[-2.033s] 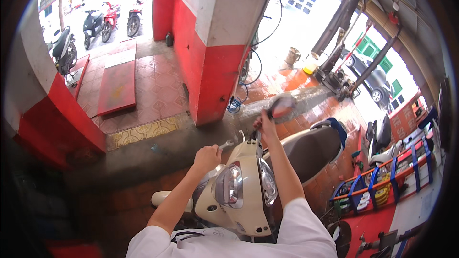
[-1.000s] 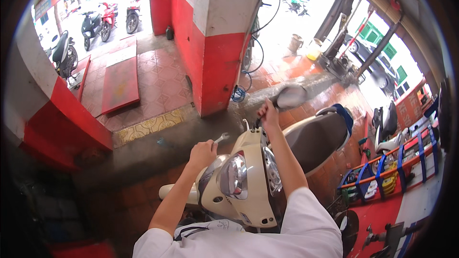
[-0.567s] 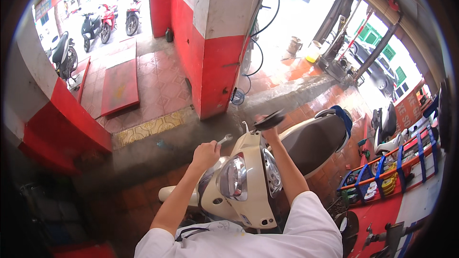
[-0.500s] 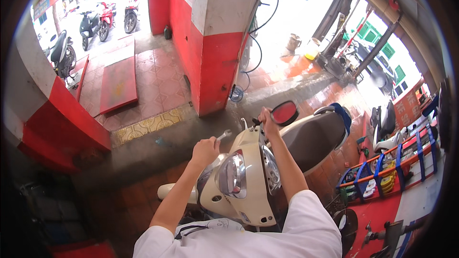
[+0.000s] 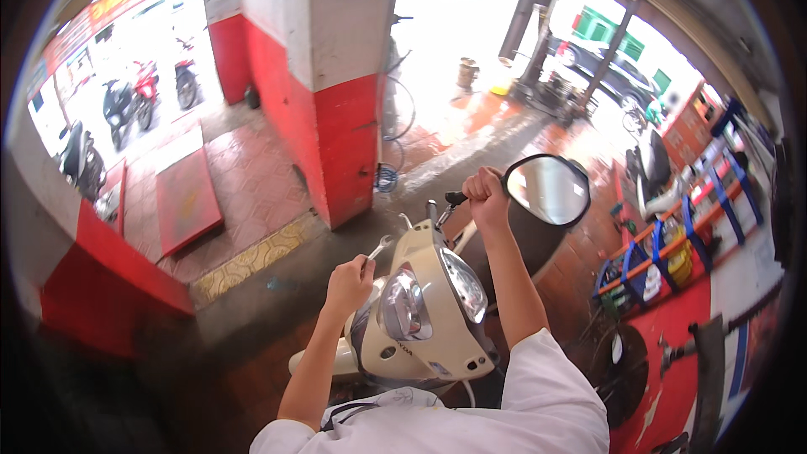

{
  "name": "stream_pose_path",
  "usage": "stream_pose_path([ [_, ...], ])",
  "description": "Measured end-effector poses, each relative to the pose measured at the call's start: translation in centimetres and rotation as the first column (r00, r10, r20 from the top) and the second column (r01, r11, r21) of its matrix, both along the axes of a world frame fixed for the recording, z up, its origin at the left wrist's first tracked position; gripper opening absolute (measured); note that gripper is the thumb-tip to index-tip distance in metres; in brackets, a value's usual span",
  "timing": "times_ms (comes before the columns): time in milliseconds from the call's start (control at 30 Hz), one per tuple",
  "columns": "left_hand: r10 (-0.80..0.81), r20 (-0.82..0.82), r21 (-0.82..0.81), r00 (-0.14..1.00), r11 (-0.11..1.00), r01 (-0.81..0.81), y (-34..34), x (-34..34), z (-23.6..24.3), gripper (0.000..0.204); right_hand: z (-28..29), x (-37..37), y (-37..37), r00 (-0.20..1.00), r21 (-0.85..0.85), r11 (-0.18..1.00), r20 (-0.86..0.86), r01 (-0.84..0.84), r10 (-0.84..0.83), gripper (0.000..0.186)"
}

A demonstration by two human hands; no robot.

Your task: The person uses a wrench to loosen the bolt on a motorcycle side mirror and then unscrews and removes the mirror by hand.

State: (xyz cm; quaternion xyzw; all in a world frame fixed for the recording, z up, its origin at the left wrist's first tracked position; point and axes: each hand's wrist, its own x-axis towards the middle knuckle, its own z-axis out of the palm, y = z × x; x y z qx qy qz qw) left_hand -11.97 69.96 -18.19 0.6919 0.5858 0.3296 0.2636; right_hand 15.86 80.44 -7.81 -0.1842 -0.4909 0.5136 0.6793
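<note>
A cream scooter [image 5: 458, 349] stands in front of me, its two headlights facing my body. My left hand [image 5: 349, 286] is closed around a silver wrench [image 5: 382, 247], whose open jaw points up past the fist, left of the headlights. Above the handlebar, my right hand [image 5: 486, 193] is closed on the stem of a round black-rimmed side mirror [image 5: 548, 191]. A black end [image 5: 456, 198] pokes out on the other side of that fist. Whether the mirror's stem still joins the scooter is hidden. The mirror glass faces up and covers much of the seat.
A red-and-white pillar [image 5: 345, 134] stands ahead, with a coiled blue hose [image 5: 386, 177] at its foot. On the right is an orange-and-blue rack [image 5: 672, 244] holding bottles and parts. Parked motorbikes [image 5: 118, 109] and a red ramp [image 5: 188, 202] are at the left.
My right hand and the mirror have risen; the mirror looks larger, sits farther right, and its glass has turned from red to pale reflections. The view has shifted. The left hand still grips the wrench.
</note>
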Motion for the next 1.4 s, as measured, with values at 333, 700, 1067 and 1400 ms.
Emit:
stream_pose_path([
  [333, -0.491, 0.374, -0.018, 0.787, 0.844, 0.536, -11.3, 1.4, 2.9, 0.024, 6.2, 6.6, -29.3, 0.846, -0.061, 0.87, 0.277, 0.49, -0.456, 0.035],
  [700, -0.856, 0.446, -0.19, 0.262, 0.196, 0.962, -24.2, 6.2, 0.9, 0.023, -22.7, -7.3, -76.6, -0.286, -0.093, -0.563, 0.787, 0.821, -0.547, 0.027],
  [1067, -0.9, 0.39, -0.233, 0.197, 0.11, 0.966, -33.7, 16.0, -4.8, 0.024, -44.6, -31.3, -88.8, -0.079, -0.724, -0.69, 0.688, -0.007, -0.721, 0.02],
  [1400, -0.889, 0.379, -0.32, 0.257, 0.135, 0.938, -45.4, 30.1, -6.2, 0.027, -32.4, 5.3, -89.7, 0.134, -0.559, -0.439, 0.71, 0.703, -0.691, 0.022],
])
